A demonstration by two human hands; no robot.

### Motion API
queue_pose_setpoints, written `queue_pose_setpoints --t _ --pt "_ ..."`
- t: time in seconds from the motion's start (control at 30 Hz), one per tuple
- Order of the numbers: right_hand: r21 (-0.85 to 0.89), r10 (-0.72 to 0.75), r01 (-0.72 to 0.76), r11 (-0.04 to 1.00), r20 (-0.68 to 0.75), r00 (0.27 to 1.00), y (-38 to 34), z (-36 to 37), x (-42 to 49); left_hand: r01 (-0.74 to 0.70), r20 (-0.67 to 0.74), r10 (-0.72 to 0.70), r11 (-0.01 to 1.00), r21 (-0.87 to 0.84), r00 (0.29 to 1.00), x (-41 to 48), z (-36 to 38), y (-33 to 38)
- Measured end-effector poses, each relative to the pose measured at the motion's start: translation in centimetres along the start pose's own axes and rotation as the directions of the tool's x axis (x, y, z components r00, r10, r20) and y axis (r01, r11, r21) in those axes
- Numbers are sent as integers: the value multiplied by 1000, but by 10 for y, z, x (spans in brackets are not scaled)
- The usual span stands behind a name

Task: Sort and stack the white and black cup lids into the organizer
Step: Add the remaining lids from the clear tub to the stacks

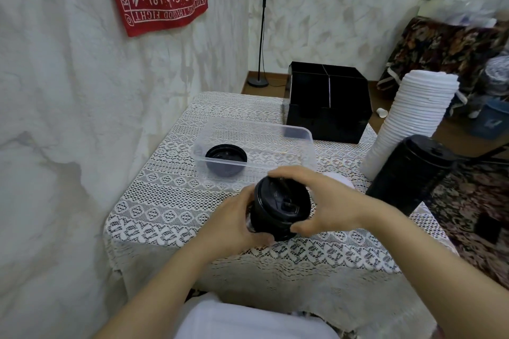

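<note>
Both hands hold a short stack of black cup lids (279, 208) above the near part of the table. My left hand (237, 221) grips its lower left side, and my right hand (325, 201) curls over its top and right rim. One black lid (225, 158) lies in a clear plastic tub (297, 132) in mid-table. The black divided organizer (327, 115) stands at the far right corner. A tall leaning stack of white lids (413, 124) and a shorter stack of black lids (407, 173) stand at the right edge. A white lid (345, 181) peeks out behind my right hand.
A white lace cloth (176, 195) covers the small table, which stands against the wall on the left. A floor lamp pole (263, 22) rises behind it. A patterned chair (446, 47) and a patterned rug (473, 209) lie to the right.
</note>
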State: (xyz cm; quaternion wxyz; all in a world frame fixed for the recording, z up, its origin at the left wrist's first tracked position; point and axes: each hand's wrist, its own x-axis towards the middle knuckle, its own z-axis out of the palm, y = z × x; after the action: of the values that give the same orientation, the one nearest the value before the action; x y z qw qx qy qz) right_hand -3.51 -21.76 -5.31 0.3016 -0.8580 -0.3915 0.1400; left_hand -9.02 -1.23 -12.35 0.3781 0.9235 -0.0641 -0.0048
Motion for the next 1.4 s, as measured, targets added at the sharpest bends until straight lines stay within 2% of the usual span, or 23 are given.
queue_pose_setpoints --t 0.2,0.47,0.8,1.07,1.17,1.3,1.4 --pt "-31 60 -58 998 68 996 16 20 7 31 14 -31 999 -14 999 -1 0 3" --pt "-11 76 -75 997 136 988 30 25 21 68 28 -68 998 -9 997 0 0 3" --pt "40 15 -26 999 244 970 30 20 28 65 31 -64 997 -38 997 1 0 -1" --pt "14 68 -75 997 279 958 37 20 23 59 24 -59 998 -19 998 0 0 -1" --pt "-31 81 -75 997 264 961 33 20 23 57 38 -55 998 -38 998 0 -1 -1" --pt "-197 46 -15 980 154 987 30 29 23 54 24 -52 995 -86 998 -1 -2 -1" --pt "-204 56 -37 978 87 995 34 35 20 58 8 -58 992 -109 998 -2 -2 -3"
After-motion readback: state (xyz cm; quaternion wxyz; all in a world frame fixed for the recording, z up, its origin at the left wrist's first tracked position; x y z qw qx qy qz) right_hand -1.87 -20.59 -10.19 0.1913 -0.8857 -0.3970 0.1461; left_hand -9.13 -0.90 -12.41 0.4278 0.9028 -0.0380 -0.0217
